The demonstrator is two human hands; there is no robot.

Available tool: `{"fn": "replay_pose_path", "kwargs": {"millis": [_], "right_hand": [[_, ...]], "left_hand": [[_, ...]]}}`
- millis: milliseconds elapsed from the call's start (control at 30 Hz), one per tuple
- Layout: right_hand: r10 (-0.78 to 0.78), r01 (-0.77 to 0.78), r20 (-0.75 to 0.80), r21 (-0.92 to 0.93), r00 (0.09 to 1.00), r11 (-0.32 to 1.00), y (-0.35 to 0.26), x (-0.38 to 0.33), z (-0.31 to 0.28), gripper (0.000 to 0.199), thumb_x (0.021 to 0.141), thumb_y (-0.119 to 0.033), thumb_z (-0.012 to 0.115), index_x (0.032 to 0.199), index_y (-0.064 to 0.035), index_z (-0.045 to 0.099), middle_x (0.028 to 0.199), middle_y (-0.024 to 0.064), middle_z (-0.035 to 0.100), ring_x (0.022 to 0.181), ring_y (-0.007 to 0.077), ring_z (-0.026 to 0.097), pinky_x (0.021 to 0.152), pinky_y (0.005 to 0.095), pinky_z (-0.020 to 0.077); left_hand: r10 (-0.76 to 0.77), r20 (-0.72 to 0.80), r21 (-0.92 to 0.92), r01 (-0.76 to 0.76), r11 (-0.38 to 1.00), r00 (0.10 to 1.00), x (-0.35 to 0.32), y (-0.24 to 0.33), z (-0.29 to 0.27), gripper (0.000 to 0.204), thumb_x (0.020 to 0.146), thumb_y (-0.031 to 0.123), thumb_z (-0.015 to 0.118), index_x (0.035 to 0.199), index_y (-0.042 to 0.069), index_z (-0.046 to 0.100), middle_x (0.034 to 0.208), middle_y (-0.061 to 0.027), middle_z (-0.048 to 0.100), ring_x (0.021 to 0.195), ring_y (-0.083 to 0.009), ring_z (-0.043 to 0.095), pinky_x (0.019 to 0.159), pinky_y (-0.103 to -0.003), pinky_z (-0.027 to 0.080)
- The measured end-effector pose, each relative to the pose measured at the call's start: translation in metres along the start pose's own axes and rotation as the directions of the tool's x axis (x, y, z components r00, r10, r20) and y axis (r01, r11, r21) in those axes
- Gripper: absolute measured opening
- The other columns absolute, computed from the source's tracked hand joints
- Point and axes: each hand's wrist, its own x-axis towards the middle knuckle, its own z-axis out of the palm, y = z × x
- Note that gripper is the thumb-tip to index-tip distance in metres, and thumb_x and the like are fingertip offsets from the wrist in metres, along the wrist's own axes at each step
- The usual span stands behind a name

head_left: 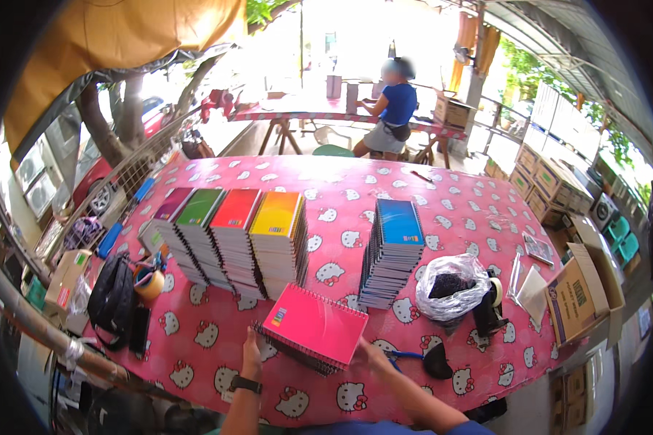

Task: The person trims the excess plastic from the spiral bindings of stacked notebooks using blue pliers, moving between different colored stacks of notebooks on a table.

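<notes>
Between my two hands is a small stack of pink spiral notebooks (317, 324), tilted a little, near the front of the table. My left hand (251, 353) grips its left side, and my right hand (372, 355) holds its right edge; some fingers are hidden by the stack. Just beyond stand tall stacks of spiral notebooks in a row: purple (174, 203), green (200, 207), red (235, 209) and yellow (276, 214). Apart from them, to the right, rises a stack of blue notebooks (400, 221). A dark watch (247, 384) is on my left wrist.
On the pink patterned table (196, 370), a clear plastic bag (453, 286) with dark contents sits beside a tape dispenser (490, 308). A black bag (112, 301) and tape rolls (149, 283) lie left. An open carton (579, 290) stands right. A person (399, 105) works at a farther table.
</notes>
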Motion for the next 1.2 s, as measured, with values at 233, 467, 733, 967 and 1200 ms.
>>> {"fn": "replay_pose_path", "kwargs": {"millis": [233,467,733,967,1200], "right_hand": [[-0.124,0.121,0.019,0.118,0.992,0.986,0.018,-0.028,0.063,0.058,0.098,-0.048,0.033,0.135,-0.0045,0.043,0.132,0.0105,0.052,0.119,0.0207,0.049,0.102,0.0362,0.0355],[-0.191,0.179,0.225,0.072,0.956,0.981,-0.02,0.024,0.071,0.049,0.099,-0.037,0.038,0.135,-0.0038,0.043,0.132,0.0105,0.051,0.118,0.0198,0.049,0.102,0.0346,0.0368],[-0.024,0.134,0.369,-0.278,0.929,0.951,-0.074,0.068,0.074,0.04,0.095,-0.014,0.046,0.134,-0.0027,0.044,0.13,0.0094,0.051,0.113,0.0141,0.048,0.096,0.0336,0.0424],[-0.166,0.162,0.058,0.067,0.984,0.985,-0.01,0.042,0.06,0.05,0.099,-0.039,0.037,0.126,0.0006,0.05,0.121,0.0092,0.057,0.112,0.0167,0.052,0.1,0.0332,0.0378],[-0.253,0.246,-0.079,-0.084,0.964,0.966,0.002,0.023,0.07,0.077,0.093,-0.063,0.03,0.125,0.0039,0.051,0.122,0.0108,0.056,0.114,0.0194,0.051,0.102,0.0338,0.0348]], "left_hand": [[-0.138,0.266,0.515,-0.019,0.857,0.954,0.071,-0.081,-0.092,0.035,0.098,0.028,0.039,0.112,0.004,0.06,0.108,-0.0063,0.061,0.098,-0.0138,0.056,0.084,-0.032,0.045],[-0.343,0.286,0.135,0.317,0.939,0.895,0.045,-0.108,-0.107,0.037,0.095,0.03,0.046,0.112,0.0,0.057,0.094,-0.0065,0.063,0.085,-0.015,0.059,0.076,-0.031,0.048],[-0.141,0.225,0.431,0.031,0.902,0.964,-0.029,-0.084,-0.09,0.042,0.077,0.021,0.067,0.108,-0.004,0.052,0.102,-0.0149,0.06,0.093,-0.0215,0.06,0.08,-0.032,0.046],[0.157,0.658,0.673,-0.669,0.316,0.736,0.017,0.011,-0.033,0.041,0.072,0.011,0.069,0.109,-0.002,0.055,0.102,-0.0169,0.061,0.09,-0.0335,0.061,0.08,-0.04,0.047],[-0.106,0.829,0.554,-0.783,0.284,0.549,0.069,-0.01,-0.043,0.044,0.066,0.021,0.076,0.106,0.008,0.063,0.098,-0.0131,0.066,0.091,-0.0295,0.064,0.077,-0.038,0.052]]}}
